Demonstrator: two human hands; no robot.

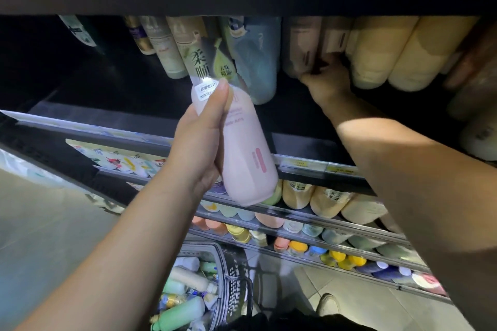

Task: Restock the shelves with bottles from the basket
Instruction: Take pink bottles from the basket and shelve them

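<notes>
We note the left hand (199, 142), fingers and thumb wrapped round a pink bottle (242, 158), holding it tilted in front of the dark shelf (107, 83). The right hand (326, 80) reaches deep onto that shelf among taupe bottles (301, 45); its fingers lie in shadow and we cannot tell their grip. The basket (224, 269) of bottles sits on the floor (349, 298) below
</notes>
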